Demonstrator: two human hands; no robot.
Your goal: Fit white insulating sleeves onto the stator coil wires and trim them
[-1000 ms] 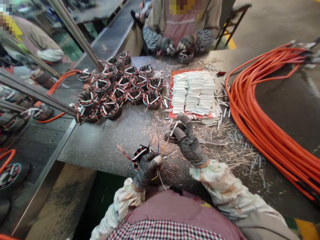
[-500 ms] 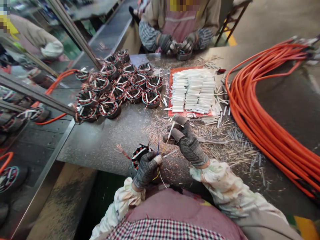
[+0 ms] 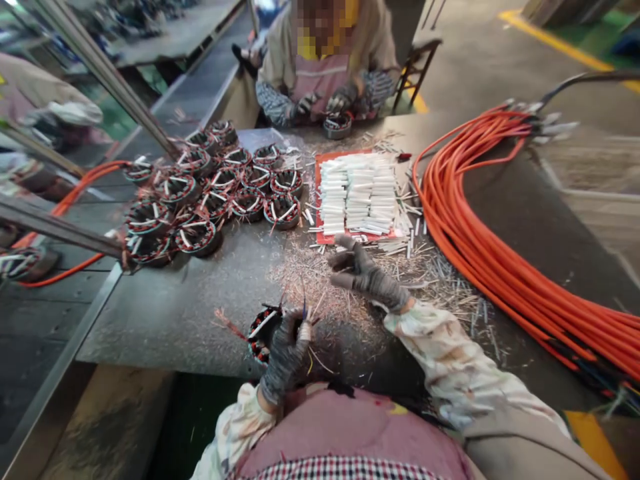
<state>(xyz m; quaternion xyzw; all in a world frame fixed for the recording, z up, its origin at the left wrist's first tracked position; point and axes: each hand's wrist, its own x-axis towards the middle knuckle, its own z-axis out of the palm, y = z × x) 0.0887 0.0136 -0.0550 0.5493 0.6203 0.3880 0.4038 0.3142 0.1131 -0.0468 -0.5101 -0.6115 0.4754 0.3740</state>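
Note:
My left hand (image 3: 286, 350), in a dark glove, is closed around the lead wires of a wound motor stator (image 3: 261, 328) at the near edge of the grey table (image 3: 190, 307). Thin coloured wires stick up past its fingers. My right hand (image 3: 365, 275), also gloved, hovers with fingers spread and nothing in it, just short of a red tray (image 3: 319, 200) stacked with white sleeve tubes (image 3: 357, 195).
Several wound stators (image 3: 210, 193) crowd the table's left half. A thick bundle of orange cables (image 3: 480, 247) curves along the right. Loose tube offcuts (image 3: 440, 280) litter the middle. A co-worker's gloved hands (image 3: 327, 107) work on a stator at the far side.
My right hand let go of the white sleeve, opened and moved forward toward the red tray. The view shifted up and right; my left hand kept its grip.

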